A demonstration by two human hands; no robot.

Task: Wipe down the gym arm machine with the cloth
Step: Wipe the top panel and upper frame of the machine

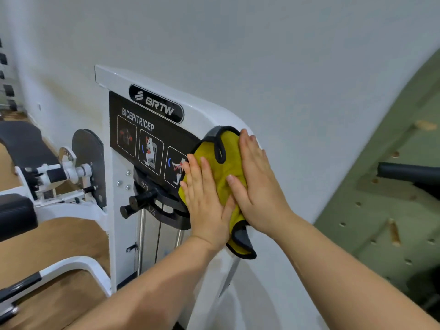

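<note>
The white bicep/tricep machine (pixel 202 115) stands against the wall, its black instruction panel (pixel 147 139) facing me. A yellow cloth (pixel 222 172) with a dark grey edge lies flat against the machine's right shroud, covering the panel's right corner. My left hand (pixel 204 198) presses flat on the cloth's left side, fingers spread upward. My right hand (pixel 254 182) presses flat on its right side. A grey corner of the cloth hangs loose below my hands.
Below the panel sit a black weight selector knob (pixel 135 203) and steel guide rods (pixel 157 234). Left are black arm pads (pixel 16 215) and a pivot disc (pixel 89 163) over a wooden floor. A green perforated panel (pixel 385 210) and a black handle (pixel 409 172) are at right.
</note>
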